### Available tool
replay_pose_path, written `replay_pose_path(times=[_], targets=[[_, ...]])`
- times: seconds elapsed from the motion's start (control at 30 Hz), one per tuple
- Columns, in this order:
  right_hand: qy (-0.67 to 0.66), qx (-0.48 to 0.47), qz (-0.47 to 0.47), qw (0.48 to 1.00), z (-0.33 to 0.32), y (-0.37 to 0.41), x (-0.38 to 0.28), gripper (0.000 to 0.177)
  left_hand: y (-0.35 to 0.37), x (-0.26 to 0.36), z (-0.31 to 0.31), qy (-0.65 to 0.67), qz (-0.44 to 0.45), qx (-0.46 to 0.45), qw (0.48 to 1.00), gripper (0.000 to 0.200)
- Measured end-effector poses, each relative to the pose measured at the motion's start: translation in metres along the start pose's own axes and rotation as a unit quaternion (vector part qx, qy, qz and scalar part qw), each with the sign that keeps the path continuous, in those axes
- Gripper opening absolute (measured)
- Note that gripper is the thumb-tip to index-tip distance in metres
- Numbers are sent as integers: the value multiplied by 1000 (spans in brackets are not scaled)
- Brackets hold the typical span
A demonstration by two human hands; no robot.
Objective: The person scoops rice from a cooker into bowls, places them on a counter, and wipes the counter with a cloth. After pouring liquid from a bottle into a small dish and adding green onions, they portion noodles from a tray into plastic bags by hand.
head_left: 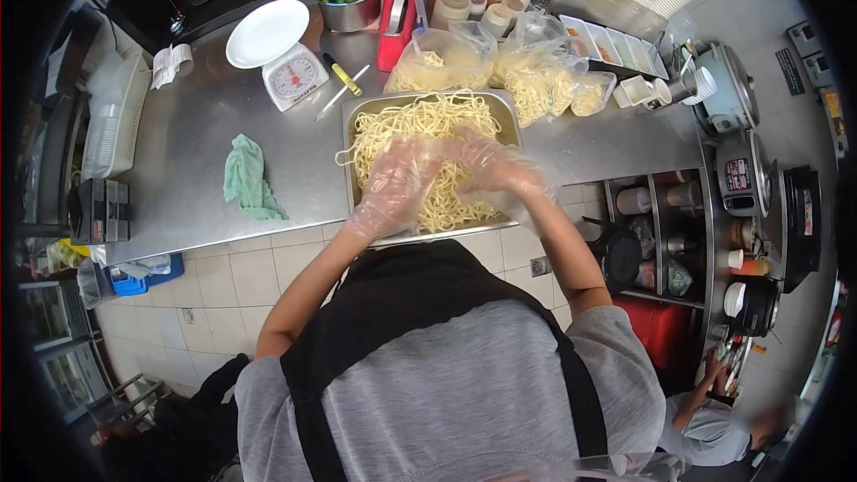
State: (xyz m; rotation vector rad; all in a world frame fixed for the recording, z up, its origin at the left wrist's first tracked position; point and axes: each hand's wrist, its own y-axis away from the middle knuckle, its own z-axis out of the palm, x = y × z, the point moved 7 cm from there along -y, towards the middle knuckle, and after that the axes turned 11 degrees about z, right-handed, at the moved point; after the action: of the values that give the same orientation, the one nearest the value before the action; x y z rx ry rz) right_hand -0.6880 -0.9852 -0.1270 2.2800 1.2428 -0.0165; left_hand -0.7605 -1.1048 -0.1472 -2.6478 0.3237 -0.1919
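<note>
A deep metal tray (515, 125) on the steel counter is filled with a heap of yellow noodles (437, 201). Both of my hands wear loose clear plastic gloves and are in the noodles. My left hand (400, 175) is at the left-centre of the heap, its fingers curled into the strands. Opposite it, my right hand (496, 170) reaches in from the right with bent fingers gripping noodles. Glare on the plastic and the strands partly hide the fingertips. A few noodles hang over the tray's left rim.
Bags of noodles (442, 61) sit behind the tray, near sauce bottles (451, 9). To the left are a scale (293, 76), a marker (342, 74), a green cloth (250, 178) and a pot of limes (350, 13). A co-worker (710, 428) is at lower right.
</note>
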Motion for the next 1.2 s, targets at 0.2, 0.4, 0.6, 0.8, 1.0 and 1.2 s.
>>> replay_pose_path(times=[0.2,0.4,0.6,0.8,1.0,1.2], targets=[[-21,76,64,995,-39,11,-3,76,-23,-32,7,77,-108,69,989,39],[75,60,24,995,-4,9,1,78,-20,-47,-31,203,-164,-142,955,94],[-243,102,-61,963,-57,34,0,74,-29,-57,-81,389,-122,-89,909,113],[-637,142,-123,748,-74,29,-25,53,-42,-31,-82,755,-61,18,652,117],[-700,279,-126,645,-70,29,17,29,0,-68,-54,787,-279,207,509,86],[-518,206,-157,815,-19,17,-22,32,-7,-53,-44,543,-314,234,743,63]])
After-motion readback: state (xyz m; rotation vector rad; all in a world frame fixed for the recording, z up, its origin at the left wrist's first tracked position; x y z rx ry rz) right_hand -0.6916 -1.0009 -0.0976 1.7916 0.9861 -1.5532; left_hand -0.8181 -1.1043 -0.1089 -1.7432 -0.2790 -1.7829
